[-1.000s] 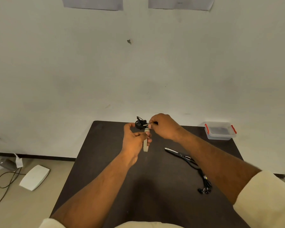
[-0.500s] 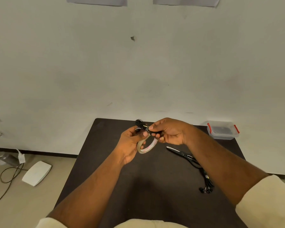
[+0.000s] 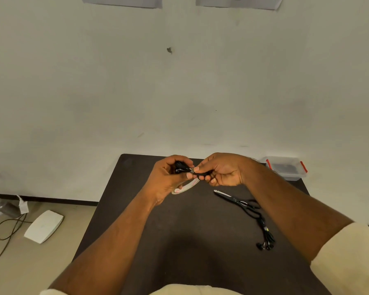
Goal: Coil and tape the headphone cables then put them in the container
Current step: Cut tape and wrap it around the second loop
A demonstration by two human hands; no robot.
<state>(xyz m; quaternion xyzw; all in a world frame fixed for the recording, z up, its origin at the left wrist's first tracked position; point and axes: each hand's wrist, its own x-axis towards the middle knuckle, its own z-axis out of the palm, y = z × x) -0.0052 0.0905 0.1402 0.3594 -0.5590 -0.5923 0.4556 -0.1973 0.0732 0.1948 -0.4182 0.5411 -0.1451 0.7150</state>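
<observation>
Both hands meet above the far half of the dark table. My left hand grips a coiled black headphone cable and has a roll of tape hanging under its fingers. My right hand pinches the other end of the same coil, thumb and forefinger at its middle. A second black headphone cable lies loose on the table to the right, earbuds toward me. A clear container with red clips stands at the far right corner.
Black-handled scissors lie on the table right of centre, touching the loose cable. The white wall stands just behind the table. On the floor to the left are a white flat device, a cord and a bottle.
The tape roll has swung from upright to nearly flat under my left hand. Both hands closed in on the coil, with my right hand now pinching it from the right.
</observation>
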